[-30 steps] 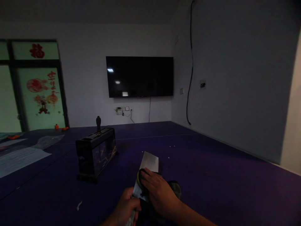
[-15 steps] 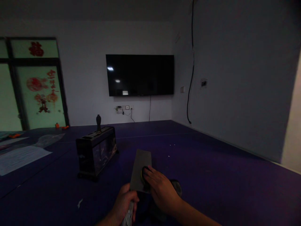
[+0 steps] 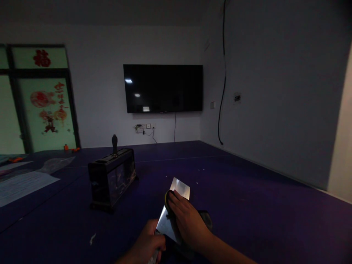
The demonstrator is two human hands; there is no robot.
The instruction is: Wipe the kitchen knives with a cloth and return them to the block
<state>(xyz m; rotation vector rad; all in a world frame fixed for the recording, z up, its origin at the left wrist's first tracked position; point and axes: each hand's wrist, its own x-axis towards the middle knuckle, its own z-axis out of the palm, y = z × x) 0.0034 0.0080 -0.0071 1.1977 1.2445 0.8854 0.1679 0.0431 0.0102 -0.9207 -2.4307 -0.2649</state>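
Cleaver point(image 3: 176, 209) handle sits clenched in my left hand point(image 3: 148, 244); right hand point(image 3: 187, 223) presses a pad point(image 3: 166, 200) flat, rubbing evenly.

Red paper-cut signs on the glass door are all I can read.

From my feed, at the far left of the frame, the upper pane of the glass door point(image 3: 38, 99) carries one red Chinese character point(image 3: 41, 58), which looks like 福. On the pane below it I see smaller red characters point(image 3: 59, 87) above red round decorations point(image 3: 39, 99), too small and dim for me to make out. I find no readable text on the wall-mounted television point(image 3: 163, 88) or on anything else in the dark room.
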